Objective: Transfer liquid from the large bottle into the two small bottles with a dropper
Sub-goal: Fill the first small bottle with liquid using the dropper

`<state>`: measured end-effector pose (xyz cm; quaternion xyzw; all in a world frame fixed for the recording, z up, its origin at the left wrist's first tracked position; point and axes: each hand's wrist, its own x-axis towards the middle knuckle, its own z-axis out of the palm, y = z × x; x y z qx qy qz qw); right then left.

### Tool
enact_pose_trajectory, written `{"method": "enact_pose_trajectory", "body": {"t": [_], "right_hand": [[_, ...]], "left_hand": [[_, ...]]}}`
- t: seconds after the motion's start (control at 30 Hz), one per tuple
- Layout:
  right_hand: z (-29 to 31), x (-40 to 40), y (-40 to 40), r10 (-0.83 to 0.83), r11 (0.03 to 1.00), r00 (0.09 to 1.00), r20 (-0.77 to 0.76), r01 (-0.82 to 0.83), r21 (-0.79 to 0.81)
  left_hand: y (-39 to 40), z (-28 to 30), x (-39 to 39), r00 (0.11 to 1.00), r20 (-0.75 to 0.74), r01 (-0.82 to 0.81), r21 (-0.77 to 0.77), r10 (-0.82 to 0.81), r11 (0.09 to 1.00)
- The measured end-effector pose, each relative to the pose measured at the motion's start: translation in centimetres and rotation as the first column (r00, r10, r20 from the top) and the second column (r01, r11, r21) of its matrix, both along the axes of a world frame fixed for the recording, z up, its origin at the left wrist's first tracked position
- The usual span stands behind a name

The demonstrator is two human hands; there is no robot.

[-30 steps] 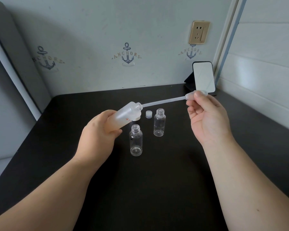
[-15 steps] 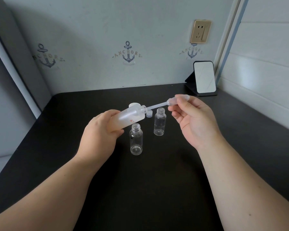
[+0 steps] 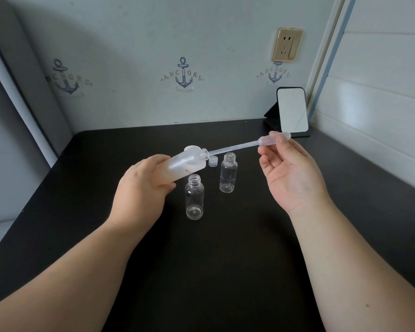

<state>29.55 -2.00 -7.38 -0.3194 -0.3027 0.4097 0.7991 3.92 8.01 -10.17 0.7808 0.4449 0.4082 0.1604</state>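
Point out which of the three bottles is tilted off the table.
The frosted large bottle, gripped in the left hand; both clear small bottles stand upright.

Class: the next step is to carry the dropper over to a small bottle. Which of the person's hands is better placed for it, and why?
The right hand: it pinches the dropper by its bulb, while the left hand holds the tilted large bottle.

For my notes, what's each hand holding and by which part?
Left hand grips the large bottle by its base; right hand pinches the dropper bulb.
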Motion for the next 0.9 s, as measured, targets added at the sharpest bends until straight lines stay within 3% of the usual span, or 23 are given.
{"method": "enact_pose_trajectory", "body": {"t": [0.13, 0.47, 0.9], "right_hand": [[-0.2, 0.2, -0.2, -0.028, 1.000, 0.995, -0.097, 0.029, 0.002], [-0.2, 1.0, -0.6, -0.167, 0.986, 0.976, -0.141, 0.167, -0.010], [-0.1, 1.0, -0.7, -0.148, 0.988, 0.956, -0.255, 0.153, 0.000]], "left_hand": [[0.0, -0.1, -0.1, 1.000, 0.010, -0.001, -0.007, 0.001, 1.000], [0.1, -0.1, -0.2, 0.991, 0.128, -0.023, -0.073, 0.032, 0.997], [0.2, -0.1, 0.1, 0.960, 0.279, 0.029, -0.208, 0.030, 0.978]]}}
